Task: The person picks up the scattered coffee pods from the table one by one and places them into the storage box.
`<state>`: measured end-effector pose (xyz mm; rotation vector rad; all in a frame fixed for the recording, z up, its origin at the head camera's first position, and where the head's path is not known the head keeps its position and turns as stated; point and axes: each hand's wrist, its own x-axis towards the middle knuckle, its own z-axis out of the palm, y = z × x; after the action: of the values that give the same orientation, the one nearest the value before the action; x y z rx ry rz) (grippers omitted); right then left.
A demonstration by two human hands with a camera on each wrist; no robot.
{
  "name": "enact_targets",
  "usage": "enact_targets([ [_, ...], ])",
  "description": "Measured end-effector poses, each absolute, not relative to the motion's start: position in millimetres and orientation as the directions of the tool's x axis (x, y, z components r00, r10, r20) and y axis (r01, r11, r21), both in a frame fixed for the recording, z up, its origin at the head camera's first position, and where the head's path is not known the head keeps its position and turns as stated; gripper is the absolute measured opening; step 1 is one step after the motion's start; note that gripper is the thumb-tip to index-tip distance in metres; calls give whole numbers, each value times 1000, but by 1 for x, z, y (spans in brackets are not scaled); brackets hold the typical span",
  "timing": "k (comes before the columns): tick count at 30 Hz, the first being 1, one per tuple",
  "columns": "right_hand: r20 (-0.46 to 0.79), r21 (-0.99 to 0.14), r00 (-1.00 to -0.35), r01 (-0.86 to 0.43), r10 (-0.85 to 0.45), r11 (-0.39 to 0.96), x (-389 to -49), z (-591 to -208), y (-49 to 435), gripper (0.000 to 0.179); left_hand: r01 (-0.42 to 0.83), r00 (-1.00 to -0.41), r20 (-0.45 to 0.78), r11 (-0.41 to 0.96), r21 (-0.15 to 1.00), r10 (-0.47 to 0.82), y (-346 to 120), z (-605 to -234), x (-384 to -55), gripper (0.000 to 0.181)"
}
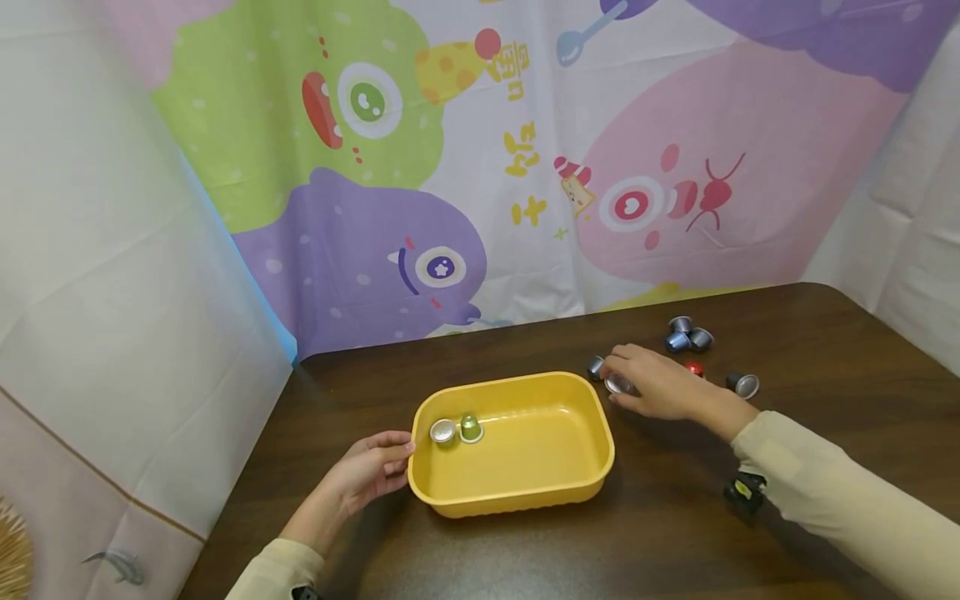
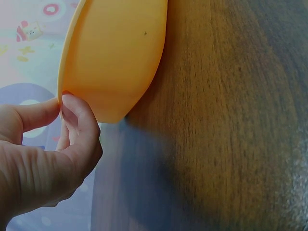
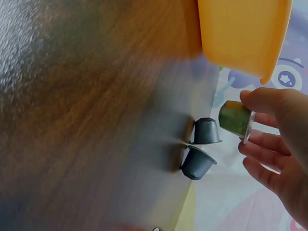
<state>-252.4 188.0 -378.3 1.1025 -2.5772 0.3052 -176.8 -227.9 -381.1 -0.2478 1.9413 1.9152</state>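
- Pale sleeves [image 1: 847, 492] reach in from the near left and near right, nearest the camera.
- Left hand [image 1: 369, 471]: thumb and fingers clamped on the left end of a yellow tray [image 1: 517, 503].
- Right hand [image 1: 660, 387]: thumb and fingers pinch a green capsule [image 3: 235, 118] just beyond the tray's far right corner; whether it is off the worktop [image 1: 525, 558] I cannot tell.
- From that capsule, the tray lies left and nearer, its long axis running roughly left to right; the right hand is much the closer to the loose capsules.
- Inside the tray, near its left end, a silver-lidded capsule [image 1: 443, 431] sits beside a standing green one [image 1: 471, 428].
- Two dark capsules [image 3: 206, 131] lie just beside the right hand.
- Farther right: a huddle of three capsules [image 1: 678, 342], a partly hidden red capsule [image 1: 695, 367] and a tipped dark one [image 1: 745, 385].
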Motion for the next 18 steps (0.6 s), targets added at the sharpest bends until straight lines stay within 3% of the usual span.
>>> enact_targets([
  [8,402,-23,-631,-731,-663,682,-253,-379,187,27,-405,-901,-407,44,913,149,-229,-380,-177,17],
  [18,484,46,-564,-748,-670,663,-250,-376,187,28,-410,-901,-415,63,910,128,-226,-379,-176,26],
])
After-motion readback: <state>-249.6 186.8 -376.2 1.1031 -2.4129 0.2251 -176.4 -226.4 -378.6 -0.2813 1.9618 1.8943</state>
